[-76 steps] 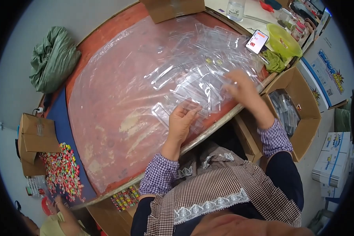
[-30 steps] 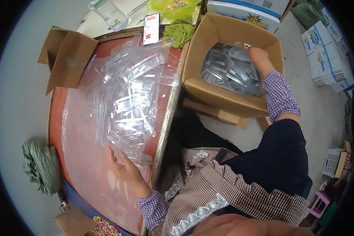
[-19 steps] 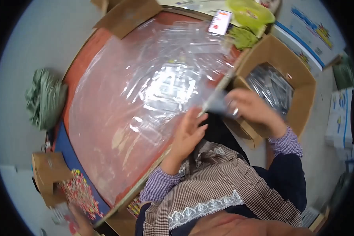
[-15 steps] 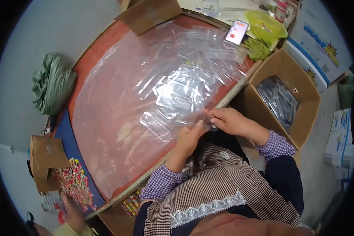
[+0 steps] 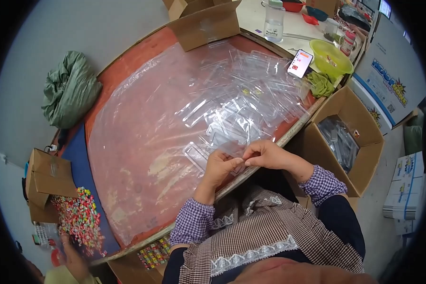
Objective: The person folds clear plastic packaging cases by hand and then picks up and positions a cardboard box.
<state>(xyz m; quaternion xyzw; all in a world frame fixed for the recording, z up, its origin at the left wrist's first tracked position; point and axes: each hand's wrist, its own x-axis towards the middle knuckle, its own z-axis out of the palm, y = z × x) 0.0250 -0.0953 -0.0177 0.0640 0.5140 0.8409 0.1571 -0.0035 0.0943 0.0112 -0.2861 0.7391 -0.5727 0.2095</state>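
Note:
Near the table's front edge, my left hand (image 5: 220,166) and my right hand (image 5: 266,155) are side by side, thumbs and fingers pinching a clear plastic package (image 5: 233,148) between them. Just beyond my hands lies a loose pile of clear plastic packages (image 5: 244,111), spread over the plastic sheet (image 5: 137,128) that covers the red table. One clear package (image 5: 194,154) rests flat to the left of my left hand. On my right, an open cardboard box (image 5: 372,161) holds many similar plastic packages (image 5: 338,142).
A phone (image 5: 300,63), a yellow-green bowl (image 5: 331,59), a green cloth (image 5: 320,84) and a bottle (image 5: 273,23) are at the back right. A cardboard box (image 5: 208,29) stands at the back. Wrapped candies (image 5: 80,220) and another person's hand (image 5: 75,255) are at the lower left.
My right hand has come back from the cardboard box to my left hand, and both now pinch a clear package over the table edge. The view has swung right and back again.

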